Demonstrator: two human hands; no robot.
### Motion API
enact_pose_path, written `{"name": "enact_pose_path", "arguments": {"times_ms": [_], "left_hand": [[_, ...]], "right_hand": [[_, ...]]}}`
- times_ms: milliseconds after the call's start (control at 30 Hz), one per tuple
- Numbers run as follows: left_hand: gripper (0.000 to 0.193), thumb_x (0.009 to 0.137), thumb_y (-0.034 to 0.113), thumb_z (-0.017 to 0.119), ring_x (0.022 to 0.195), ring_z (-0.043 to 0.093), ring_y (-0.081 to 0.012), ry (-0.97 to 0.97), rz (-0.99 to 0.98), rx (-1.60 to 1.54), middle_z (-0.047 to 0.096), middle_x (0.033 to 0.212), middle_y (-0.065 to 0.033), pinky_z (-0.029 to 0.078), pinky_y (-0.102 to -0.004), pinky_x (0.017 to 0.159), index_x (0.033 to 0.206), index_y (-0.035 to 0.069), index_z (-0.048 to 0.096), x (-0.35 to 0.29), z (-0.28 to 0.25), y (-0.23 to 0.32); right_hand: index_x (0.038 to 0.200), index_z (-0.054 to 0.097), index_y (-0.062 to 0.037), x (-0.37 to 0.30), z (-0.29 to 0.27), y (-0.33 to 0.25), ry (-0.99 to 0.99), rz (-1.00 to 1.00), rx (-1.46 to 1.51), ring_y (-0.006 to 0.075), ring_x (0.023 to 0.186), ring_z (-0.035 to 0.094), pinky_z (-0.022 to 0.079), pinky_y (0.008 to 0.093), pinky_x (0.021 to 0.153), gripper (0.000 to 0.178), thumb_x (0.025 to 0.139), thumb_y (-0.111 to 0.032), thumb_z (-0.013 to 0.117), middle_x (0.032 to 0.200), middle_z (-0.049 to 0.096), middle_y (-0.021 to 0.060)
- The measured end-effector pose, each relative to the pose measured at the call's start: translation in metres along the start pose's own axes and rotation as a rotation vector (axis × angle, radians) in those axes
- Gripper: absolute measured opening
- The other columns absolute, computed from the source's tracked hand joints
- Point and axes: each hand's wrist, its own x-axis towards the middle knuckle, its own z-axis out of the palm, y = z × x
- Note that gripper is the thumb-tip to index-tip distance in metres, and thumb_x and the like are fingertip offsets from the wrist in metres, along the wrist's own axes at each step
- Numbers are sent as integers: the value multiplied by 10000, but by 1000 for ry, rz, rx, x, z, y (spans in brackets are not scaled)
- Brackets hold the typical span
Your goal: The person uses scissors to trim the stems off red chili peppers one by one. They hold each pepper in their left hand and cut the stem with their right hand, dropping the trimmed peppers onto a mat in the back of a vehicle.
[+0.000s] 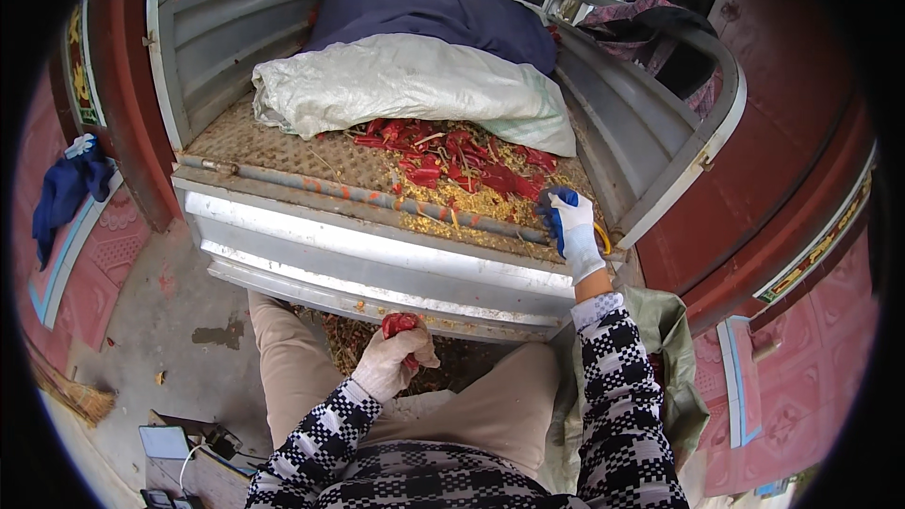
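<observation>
My left hand (394, 358), in a whitish glove, is closed around a small bunch of red chili peppers (399, 324) above my lap, in front of the lowered tailgate. My right hand (571, 224), in a blue and white glove, is at the right rear corner of the truck bed with its fingers curled. A yellow curved loop (603, 238) shows beside that glove; what the fingers hold is hidden. More red chili peppers (462, 158) lie on the bed among yellow seeds (443, 207) and stem bits, partly under a white woven sack (405, 85).
A dark blue cloth (429, 9) covers a heap behind the sack. Metal side walls (622, 104) flank the bed, and the tailgate (377, 269) hangs before my knees. A greenish sack (660, 339) stands by my right leg. At lower left are a broom (85, 398) and a phone (164, 441).
</observation>
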Motion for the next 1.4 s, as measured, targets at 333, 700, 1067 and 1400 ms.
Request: {"name": "enact_pose_path", "arguments": {"times_ms": [333, 700, 1067, 1400], "left_hand": [[203, 864, 114, 626, 882, 649, -214, 34, 43, -86, 658, 1015, -121, 562, -377, 782, 1027, -5, 598, 1, 23, 10], [79, 802, -35, 543, 878, 578, -164, 118, 104, -127, 597, 930, -70, 471, -288, 827, 829, 39, 536, -3, 20, 13], [262, 773, -5, 582, 778, 563, -176, 108, 131, -106, 573, 898, -60, 518, -379, 752, 1023, 53, 527, 0, -3, 4], [262, 787, 82, 631, 736, 547, -145, 56, 60, 70, 596, 911, -67, 511, -339, 728, 1034, 36, 556, 1, 3, 4]], "right_hand": [[1020, 643, -89, -192, 47, 32, -221, -1216, -831, 285, 739, 593, 478, 403, 665, 345, 701, -176, 742, 844, 601, 76], [961, 664, -121, -209, 69, 49, -444, -1321, -869, 242, 733, 598, 472, 383, 636, 263, 712, -179, 725, 866, 619, 52], [1064, 649, -80, -174, 17, 4, -322, -809, -702, 326, 867, 629, 502, 413, 756, 388, 728, -261, 719, 978, 649, 130], [1201, 596, -69, -12, -99, -13, 61, -194, -1440, 329, 1055, 624, 491, 416, 909, 522, 796, -388, 674, 1141, 651, 170]]}}
